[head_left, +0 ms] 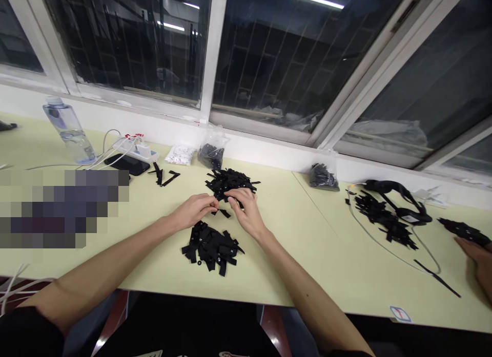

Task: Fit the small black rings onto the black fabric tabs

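Observation:
My left hand [198, 209] is closed in a pinch, and a short black fabric strip [223, 213] shows at its fingertips. Across from it, my right hand [246, 209] has thumb and fingers curled close together at the near edge of a heap of black strips [230, 181]. What lies between those right fingertips is too small to make out. Closer to my body, below both hands, a second pile of short black fabric pieces [212, 247] is spread on the table, some with small white marks. A small black ring [199, 263] lies at its near edge.
On the pale yellow table [292, 244] stand a water bottle [71, 134], a phone [127, 164], a power strip [140, 151] and bags of black pieces [211, 154], [324, 176]. At right are more black strips [384, 218], a black headset [403, 201] and another person's hand [476, 257].

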A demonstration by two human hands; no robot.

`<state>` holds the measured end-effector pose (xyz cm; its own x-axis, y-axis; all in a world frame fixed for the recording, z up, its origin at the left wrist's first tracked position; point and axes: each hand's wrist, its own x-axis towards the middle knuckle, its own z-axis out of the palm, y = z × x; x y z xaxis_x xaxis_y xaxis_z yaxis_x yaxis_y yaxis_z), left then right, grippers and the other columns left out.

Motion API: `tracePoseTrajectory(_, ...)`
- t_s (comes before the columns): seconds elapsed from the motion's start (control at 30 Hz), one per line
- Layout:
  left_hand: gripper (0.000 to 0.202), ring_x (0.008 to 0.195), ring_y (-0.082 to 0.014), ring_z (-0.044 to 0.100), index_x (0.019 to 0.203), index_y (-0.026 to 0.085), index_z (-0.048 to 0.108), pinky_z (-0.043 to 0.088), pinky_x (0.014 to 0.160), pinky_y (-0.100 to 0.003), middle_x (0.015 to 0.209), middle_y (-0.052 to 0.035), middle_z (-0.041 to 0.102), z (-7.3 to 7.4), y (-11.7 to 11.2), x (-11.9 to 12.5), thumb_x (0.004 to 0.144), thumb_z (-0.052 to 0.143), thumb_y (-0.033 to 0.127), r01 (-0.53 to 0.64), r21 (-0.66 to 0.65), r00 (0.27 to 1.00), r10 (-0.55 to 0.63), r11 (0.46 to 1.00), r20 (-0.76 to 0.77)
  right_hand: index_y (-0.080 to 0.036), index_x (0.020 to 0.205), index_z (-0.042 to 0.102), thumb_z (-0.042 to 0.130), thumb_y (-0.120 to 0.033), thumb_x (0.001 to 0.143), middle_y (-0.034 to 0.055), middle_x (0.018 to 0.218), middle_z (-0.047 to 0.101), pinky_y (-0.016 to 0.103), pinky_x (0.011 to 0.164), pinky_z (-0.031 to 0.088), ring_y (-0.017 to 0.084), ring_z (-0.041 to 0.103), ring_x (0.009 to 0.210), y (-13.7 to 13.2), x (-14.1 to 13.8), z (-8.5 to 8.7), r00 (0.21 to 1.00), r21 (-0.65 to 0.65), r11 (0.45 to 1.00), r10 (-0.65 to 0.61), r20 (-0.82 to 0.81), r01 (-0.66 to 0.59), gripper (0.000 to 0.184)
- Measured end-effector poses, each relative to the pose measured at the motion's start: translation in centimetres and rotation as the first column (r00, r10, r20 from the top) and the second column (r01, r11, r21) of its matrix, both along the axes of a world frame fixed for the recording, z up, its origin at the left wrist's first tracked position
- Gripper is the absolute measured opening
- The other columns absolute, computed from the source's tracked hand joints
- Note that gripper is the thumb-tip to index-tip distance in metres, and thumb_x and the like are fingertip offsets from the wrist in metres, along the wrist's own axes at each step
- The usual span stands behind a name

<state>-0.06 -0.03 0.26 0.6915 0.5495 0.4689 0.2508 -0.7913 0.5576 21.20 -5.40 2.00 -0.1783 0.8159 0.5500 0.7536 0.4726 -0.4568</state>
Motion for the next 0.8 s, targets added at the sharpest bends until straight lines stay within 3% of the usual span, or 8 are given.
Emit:
tracePoseTrajectory(0.13, 0.015, 0.091, -0.0185, 0.061, 0.099, 0.022, 0.063, 0.045, 0.085, -0.031, 0.094, -0.0038, 0.066, 0.2, -0.4, 0.2, 0.095, 0.048, 0.019, 0.031, 0.056, 0.998, -0.034, 0.998, 0.044, -0.025, 0.100, 0.072, 0.044, -0.043, 0.099, 0.0043, 0.101, 0.071, 0.039, 0.091, 0.038, 0.023, 0.056, 0.097, 0.1, -0.1, -0.1, 0.978, -0.191, 0.964, 0.164, -0.131, -0.187, 0.033)
tracePoseTrajectory(0.23, 0.015, 0.093, -0.0189, 0.061, 0.103, 0.022, 0.062, 0.046, 0.085, -0.032, 0.097, -0.0040, 0.067, 0.2, -0.6, 0.2, 0.095, 0.049, 0.019, 0.011, 0.051, 0.998, -0.014, 0.999, 0.062, -0.022, 0.100, 0.073, 0.048, -0.047, 0.096, 0.0039, 0.092, 0.071, 0.035, 0.082, 0.043, 0.021, 0.058, 0.087, 0.4, -0.1, -0.8, 0.925, -0.305, 0.896, 0.229, -0.304, -0.322, 0.035)
tracePoseTrajectory(0.37, 0.014, 0.093, -0.0189, 0.060, 0.102, 0.021, 0.059, 0.047, 0.082, -0.032, 0.097, -0.0041, 0.065, 0.1, -0.7, 0.1, 0.093, 0.050, 0.016, 0.008, 0.027, 0.999, -0.009, 1.000, 0.048, -0.018, 0.104, 0.072, 0.064, -0.048, 0.086, 0.0052, 0.095, 0.070, 0.032, 0.076, 0.045, 0.019, 0.060, 0.084, 0.7, 0.1, -1.4, 0.811, -0.436, 0.754, 0.214, -0.545, -0.492, 0.036)
tracePoseTrajectory(0.43, 0.014, 0.093, -0.0187, 0.060, 0.101, 0.021, 0.058, 0.046, 0.083, -0.032, 0.097, -0.0038, 0.064, 0.1, -0.7, 0.2, 0.093, 0.049, 0.014, 0.013, 0.020, 0.999, -0.014, 1.000, 0.039, -0.018, 0.105, 0.072, 0.070, -0.046, 0.081, 0.0065, 0.100, 0.070, 0.032, 0.077, 0.045, 0.019, 0.061, 0.086, 0.8, 0.3, -1.6, 0.773, -0.458, 0.717, 0.178, -0.608, -0.526, 0.037)
tracePoseTrajectory(0.8, 0.009, 0.090, -0.0197, 0.058, 0.097, 0.022, 0.057, 0.044, 0.086, -0.035, 0.093, -0.0032, 0.063, 0.5, -0.7, 0.3, 0.095, 0.048, 0.023, -0.225, 0.067, 0.971, 0.218, 0.972, 0.103, -0.016, 0.084, 0.073, 0.075, -0.042, 0.076, 0.0019, 0.077, 0.063, 0.027, 0.063, 0.036, 0.012, 0.049, 0.067, 0.8, 0.8, -1.3, 0.786, -0.475, 0.752, 0.092, -0.611, -0.457, 0.027)
